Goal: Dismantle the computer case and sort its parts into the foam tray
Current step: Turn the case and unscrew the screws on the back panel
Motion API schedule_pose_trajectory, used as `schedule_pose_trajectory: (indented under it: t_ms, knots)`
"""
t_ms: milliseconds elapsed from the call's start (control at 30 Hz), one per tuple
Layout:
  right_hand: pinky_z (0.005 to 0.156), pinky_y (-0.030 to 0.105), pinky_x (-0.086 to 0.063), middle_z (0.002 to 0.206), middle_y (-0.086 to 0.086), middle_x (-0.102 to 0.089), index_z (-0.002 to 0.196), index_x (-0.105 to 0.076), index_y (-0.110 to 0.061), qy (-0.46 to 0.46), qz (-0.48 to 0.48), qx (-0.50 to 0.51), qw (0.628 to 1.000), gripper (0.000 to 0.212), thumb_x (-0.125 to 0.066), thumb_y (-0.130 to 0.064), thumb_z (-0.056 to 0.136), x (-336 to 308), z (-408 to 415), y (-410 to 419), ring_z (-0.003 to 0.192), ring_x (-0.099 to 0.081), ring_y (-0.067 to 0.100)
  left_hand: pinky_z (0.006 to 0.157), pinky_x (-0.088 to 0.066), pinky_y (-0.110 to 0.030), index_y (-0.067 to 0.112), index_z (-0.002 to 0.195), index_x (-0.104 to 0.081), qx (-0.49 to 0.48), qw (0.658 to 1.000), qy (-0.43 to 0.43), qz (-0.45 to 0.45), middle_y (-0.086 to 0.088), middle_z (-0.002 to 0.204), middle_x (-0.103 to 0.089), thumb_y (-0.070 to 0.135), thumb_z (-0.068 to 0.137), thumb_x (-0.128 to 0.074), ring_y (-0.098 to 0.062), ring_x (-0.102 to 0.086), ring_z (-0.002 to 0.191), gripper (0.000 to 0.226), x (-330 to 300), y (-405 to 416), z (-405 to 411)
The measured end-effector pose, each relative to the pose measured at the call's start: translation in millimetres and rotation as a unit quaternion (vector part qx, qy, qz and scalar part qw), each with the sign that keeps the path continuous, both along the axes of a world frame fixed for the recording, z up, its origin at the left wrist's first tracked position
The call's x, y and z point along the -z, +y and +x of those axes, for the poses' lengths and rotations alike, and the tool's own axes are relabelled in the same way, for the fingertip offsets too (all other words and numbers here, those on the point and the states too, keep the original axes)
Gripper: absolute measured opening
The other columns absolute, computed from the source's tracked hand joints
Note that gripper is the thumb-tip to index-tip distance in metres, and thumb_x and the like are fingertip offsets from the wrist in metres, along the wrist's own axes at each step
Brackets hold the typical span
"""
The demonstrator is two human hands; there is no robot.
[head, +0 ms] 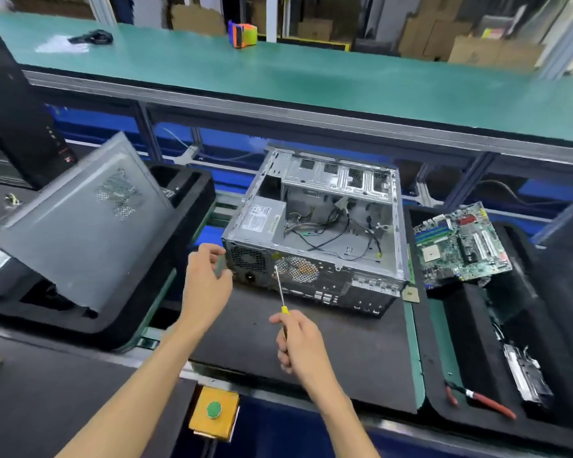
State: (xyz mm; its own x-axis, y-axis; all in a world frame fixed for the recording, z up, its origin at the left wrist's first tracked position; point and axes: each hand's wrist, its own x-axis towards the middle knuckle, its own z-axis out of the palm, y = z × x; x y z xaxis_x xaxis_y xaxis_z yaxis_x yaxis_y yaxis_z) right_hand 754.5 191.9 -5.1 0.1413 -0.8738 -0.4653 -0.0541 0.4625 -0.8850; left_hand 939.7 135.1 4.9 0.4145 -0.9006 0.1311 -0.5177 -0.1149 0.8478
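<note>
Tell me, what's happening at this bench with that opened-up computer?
A person is taking apart a grey metal computer case lying open on a black mat. The right hand holds a yellow-handled screwdriver, its tip at the case's rear panel near the round fan grille. The left hand pinches a small grey-green item by the case's corner. A green circuit board already sits in the black foam tray on the right; a grey side panel leans on the left.

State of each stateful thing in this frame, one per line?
computer case: open, side panel off, motherboard out, power supply inside.
motherboard: removed, lying in right foam tray.
screwdriver: gripped by right hand, tip at case rear.
left hand: holds a small item.
</note>
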Motion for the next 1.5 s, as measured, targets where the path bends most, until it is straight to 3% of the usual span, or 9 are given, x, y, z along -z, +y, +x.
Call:
schedule_pose_trajectory:
  t_ms: [200,333,467,567,767,1033,1200,1367,1500]
  knots:
    - [0.042,0.021,-0.025,0.059,0.001,-0.046,0.097,-0.058,-0.02,0.025,0.017,0.007,1.0,0.02,-0.042,-0.03,0.102,1.7,16.1,-0.9,0.043,-0.035,0.013,0.107,-0.044,-0.045,0.031,0.141,-0.046,0.093,0.995,0.035,0.006,-0.001,0.132,-0.046,-0.009,0.082,-0.048,-0.018,-0.048,0.124,0.071,-4.9,-18.9,11.7]
    - [0.042,0.017,-0.02,0.055,-0.004,-0.039,0.097,-0.061,-0.02,0.032,0.03,0.021,0.999,0.019,-0.045,-0.029,0.1,3.9,18.3,-13.4,0.041,-0.027,0.011,0.102,-0.046,-0.047,0.025,0.134,-0.057,0.077,0.997,0.017,-0.003,0.0,0.121,-0.051,-0.007,0.087,-0.051,-0.02,-0.051,0.111,0.057,-4.4,-33.5,14.9]
    - [0.041,0.018,-0.02,0.056,-0.004,-0.039,0.098,-0.062,-0.018,0.017,0.032,0.005,0.999,0.021,-0.045,-0.03,0.101,4.6,24.5,-24.3,0.042,-0.026,0.011,0.087,-0.052,-0.025,0.039,0.117,-0.063,0.064,0.997,0.03,-0.032,0.006,0.11,-0.058,-0.002,0.091,-0.054,-0.01,-0.057,0.096,0.049,-1.3,-37.4,22.0]
    - [0.041,0.02,-0.022,0.057,-0.005,-0.04,0.1,-0.062,-0.017,0.012,0.027,-0.03,0.999,0.025,-0.043,-0.033,0.103,1.9,34.5,-30.1,0.043,-0.028,0.01,0.079,-0.049,-0.015,0.037,0.116,-0.068,0.057,0.997,0.04,-0.045,0.012,0.104,-0.062,0.002,0.093,-0.057,-0.007,-0.059,0.091,0.043,1.4,-37.9,26.5]
    - [0.042,0.023,-0.021,0.057,-0.006,-0.038,0.096,-0.057,-0.018,-0.006,0.027,-0.067,0.997,0.024,-0.04,-0.032,0.105,-8.2,56.2,-42.1,0.044,-0.027,0.009,0.089,-0.052,-0.026,0.032,0.115,-0.07,0.056,0.996,0.046,-0.058,0.016,0.108,-0.068,0.007,0.092,-0.067,-0.007,-0.065,0.099,0.034,2.6,-40.0,29.4]
    - [0.042,0.022,-0.019,0.057,-0.007,-0.036,0.094,-0.056,-0.019,-0.011,0.027,-0.045,0.999,0.022,-0.039,-0.029,0.103,-7.5,73.1,-45.6,0.043,-0.025,0.009,0.084,-0.052,-0.015,0.047,0.101,-0.063,0.088,0.99,0.049,-0.099,0.009,0.107,-0.066,0.006,0.091,-0.069,-0.005,-0.065,0.098,0.043,4.9,-45.6,33.2]
    - [0.038,0.019,-0.013,0.054,-0.003,-0.031,0.095,-0.054,-0.013,-0.136,0.082,0.02,0.987,0.02,-0.038,-0.023,0.102,-7.7,86.1,-40.0,0.04,-0.017,0.01,0.086,-0.051,-0.013,0.035,0.11,-0.068,0.123,0.985,0.048,-0.108,0.006,0.109,-0.064,-0.002,0.092,-0.063,-0.006,-0.064,0.101,0.041,10.2,-46.2,41.6]
    - [0.028,0.018,-0.011,0.052,-0.003,-0.026,0.085,-0.061,-0.008,-0.42,0.179,0.091,0.885,0.026,-0.044,-0.024,0.095,-12.2,104.0,-33.1,0.034,-0.018,0.005,0.088,-0.049,-0.014,0.021,0.116,-0.069,0.136,0.985,0.017,-0.108,0.005,0.11,-0.063,-0.011,0.089,-0.055,0.0,-0.061,0.103,0.045,12.2,-46.0,45.7]
    - [0.031,0.02,-0.015,0.056,-0.001,-0.028,0.084,-0.06,-0.004,-0.461,0.192,0.099,0.861,0.033,-0.038,-0.027,0.092,-15.4,121.9,-29.2,0.038,-0.023,0.009,0.089,-0.051,-0.019,0.018,0.116,-0.069,0.134,0.985,0.005,-0.107,0.002,0.11,-0.063,-0.016,0.085,-0.051,0.0,-0.06,0.102,0.05,11.9,-48.3,47.2]
